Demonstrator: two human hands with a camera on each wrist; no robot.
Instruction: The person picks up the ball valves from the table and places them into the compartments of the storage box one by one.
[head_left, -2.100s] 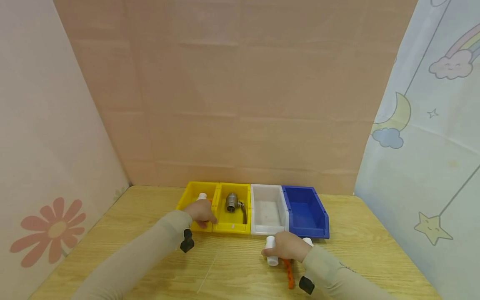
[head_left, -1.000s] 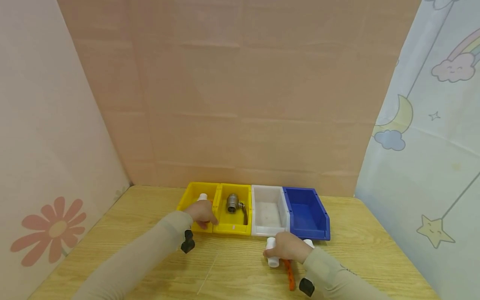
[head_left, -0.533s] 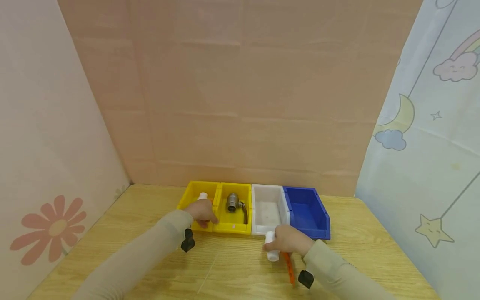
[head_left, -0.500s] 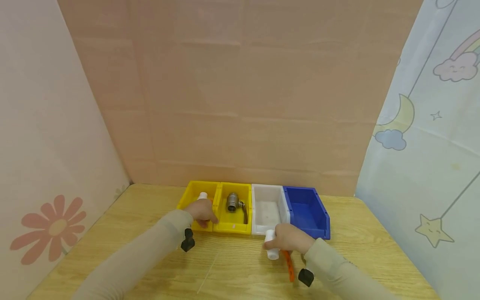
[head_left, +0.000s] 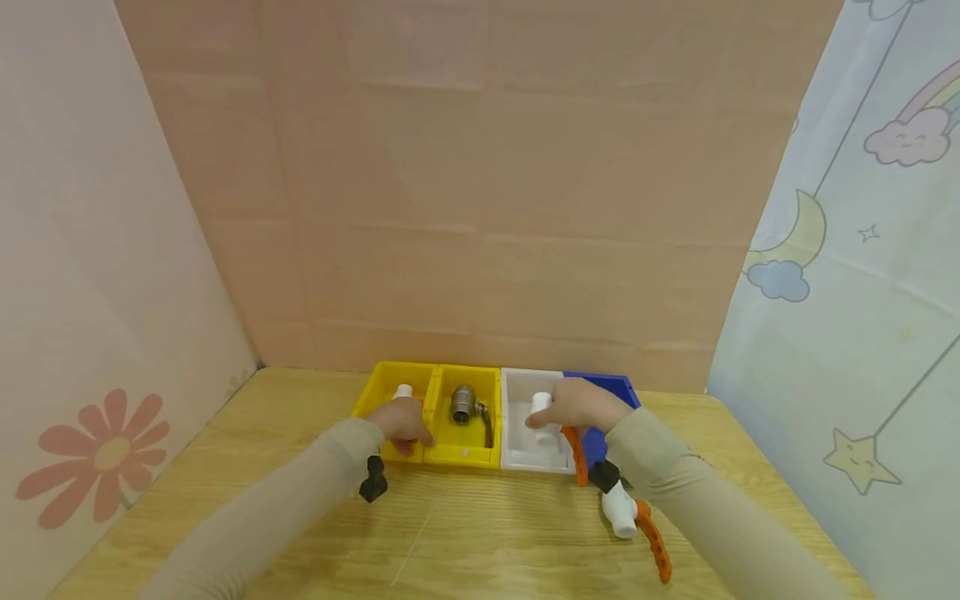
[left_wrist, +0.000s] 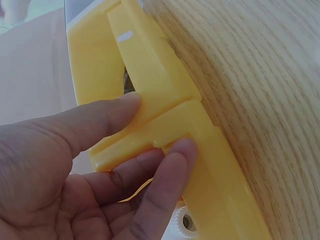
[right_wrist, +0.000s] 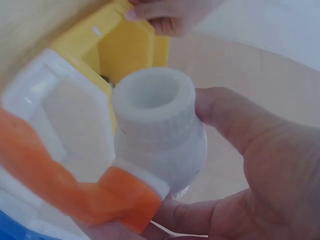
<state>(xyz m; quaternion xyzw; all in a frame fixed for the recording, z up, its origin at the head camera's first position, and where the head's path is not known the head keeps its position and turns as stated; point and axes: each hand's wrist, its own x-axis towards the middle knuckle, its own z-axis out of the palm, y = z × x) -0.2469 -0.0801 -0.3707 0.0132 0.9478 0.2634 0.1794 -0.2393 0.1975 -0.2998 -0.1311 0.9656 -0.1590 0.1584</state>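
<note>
- Nearest us, on the table (head_left: pixel 480 554), a spare valve (head_left: pixel 619 512) lies in front of the white bin (head_left: pixel 525 459) and off to its right, partly under the right sleeve (head_left: pixel 675 471); its orange handle (head_left: pixel 656 548) points away from the bin.
- Farther in, we see the right hand (head_left: pixel 587 403) gripping the held valve (head_left: pixel 542 403) by its white body, thumb on one side and fingers on the other. That hold likely keeps the orange lever (head_left: pixel 578 458) free. The valve is over the white bin's opening; how high, we cannot judge well from this angle.
- To the right of the white bin, touching it, stands the blue bin (head_left: pixel 596 447), half hidden by the right arm.
- To its left, the inner yellow bin (head_left: pixel 461 457) holds a metal valve (head_left: pixel 462 405); beyond that, the outer yellow bin (head_left: pixel 383 386) has a white fitting (head_left: pixel 404 390) inside.
- Our left hand (head_left: pixel 402 420), left of the white bin, pinches the walls where the two yellow bins meet, perhaps to steady the row.
- Farthest, a tan backdrop (head_left: pixel 480 192) rises behind the white bin.
- Against half a second ago, our right hand has carried its valve from in front of the white bin to over it, and the spare valve now shows. Our left hand has kept its place.
</note>
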